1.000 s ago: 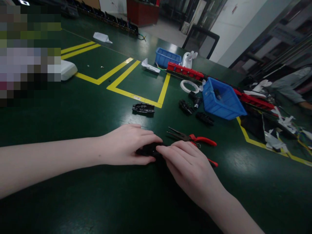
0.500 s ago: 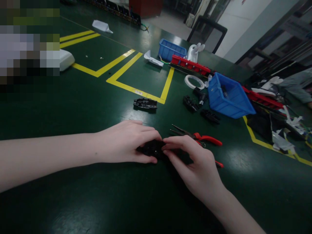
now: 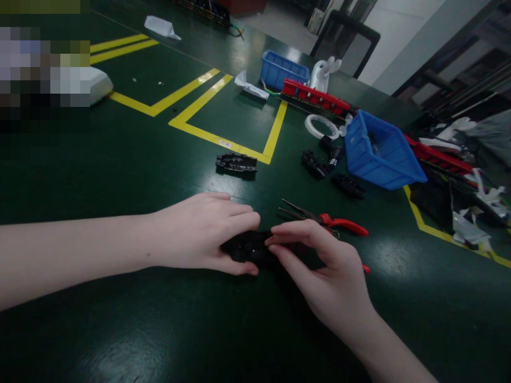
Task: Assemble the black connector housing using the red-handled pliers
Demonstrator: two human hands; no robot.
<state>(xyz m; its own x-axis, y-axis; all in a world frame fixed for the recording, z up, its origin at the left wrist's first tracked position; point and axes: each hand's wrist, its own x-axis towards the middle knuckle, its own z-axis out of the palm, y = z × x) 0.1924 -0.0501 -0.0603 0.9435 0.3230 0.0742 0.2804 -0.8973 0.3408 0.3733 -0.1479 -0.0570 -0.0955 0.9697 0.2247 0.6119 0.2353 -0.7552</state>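
Note:
My left hand (image 3: 211, 231) is closed around a black plastic housing (image 3: 251, 249) on the dark green table, thumb along its near side and fingers over its far side. At the housing's right end, my right hand (image 3: 323, 260) has its thumb and fingertips pinched together; whatever lies between them is too small or hidden to make out. Just beyond the right hand lie needle-nose pliers with red handles (image 3: 343, 225), their jaws apart and partly covered by that hand. Farther off rests an open black shell part (image 3: 237, 164) with moulded details inside.
Several black parts (image 3: 313, 164) lie by a blue bin (image 3: 385, 154) at right, near a roll of white tape (image 3: 321, 127). Behind are a red strip (image 3: 315, 97), another blue bin (image 3: 284, 72) and white paper (image 3: 251, 86). Yellow tape (image 3: 223, 142) marks the table.
The view has shifted slightly. My left hand has drawn back a little, so more of the black housing shows between the hands. The right hand keeps its pinch at the right end.

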